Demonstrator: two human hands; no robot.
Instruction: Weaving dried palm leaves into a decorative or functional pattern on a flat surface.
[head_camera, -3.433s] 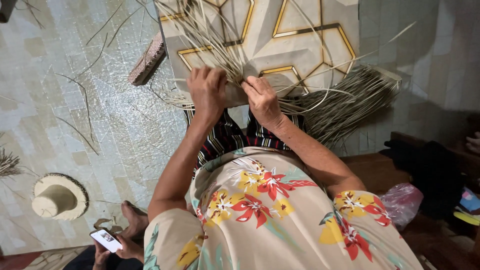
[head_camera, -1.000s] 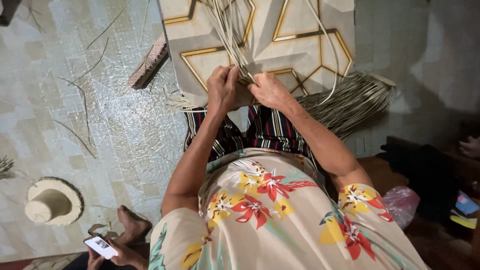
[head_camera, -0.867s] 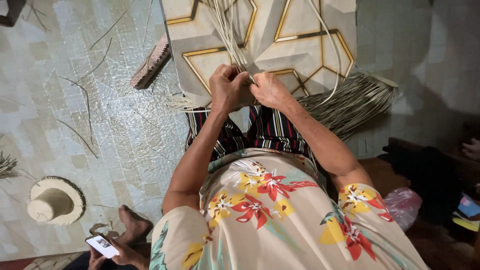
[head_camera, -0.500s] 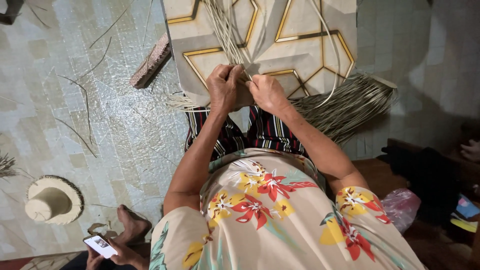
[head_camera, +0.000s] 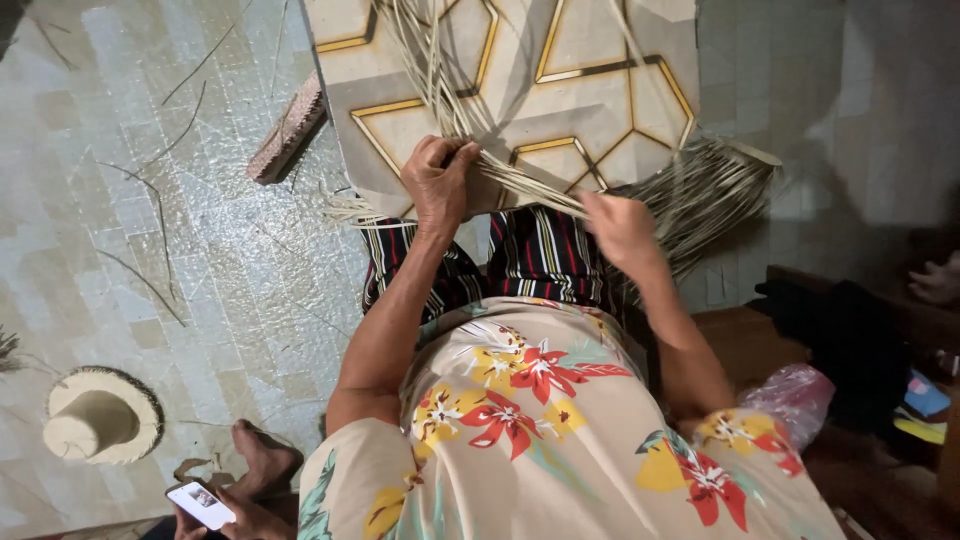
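Note:
My left hand (head_camera: 438, 180) grips a bunch of pale straw strands (head_camera: 425, 60) that fan upward over a patterned board (head_camera: 590, 90). My right hand (head_camera: 622, 228) has pulled a few strands (head_camera: 530, 185) out to the right, pinching them taut between the two hands. A thick bundle of straw (head_camera: 705, 190) lies behind my right hand. Both hands work above my lap, covered by a striped cloth (head_camera: 540, 255) and a floral shirt (head_camera: 540, 420).
A woven straw hat (head_camera: 100, 415) sits on the tiled floor at the lower left. Loose straw stems (head_camera: 150, 210) and a brown brush-like block (head_camera: 288, 130) lie on the floor. Another person's foot (head_camera: 262, 458) and hand holding a phone (head_camera: 202, 504) show at the bottom. A pink plastic bag (head_camera: 800, 395) lies at the right.
My right hand has moved away from the left, down and to the right, drawing strands taut. My left hand keeps its grip on the bunch.

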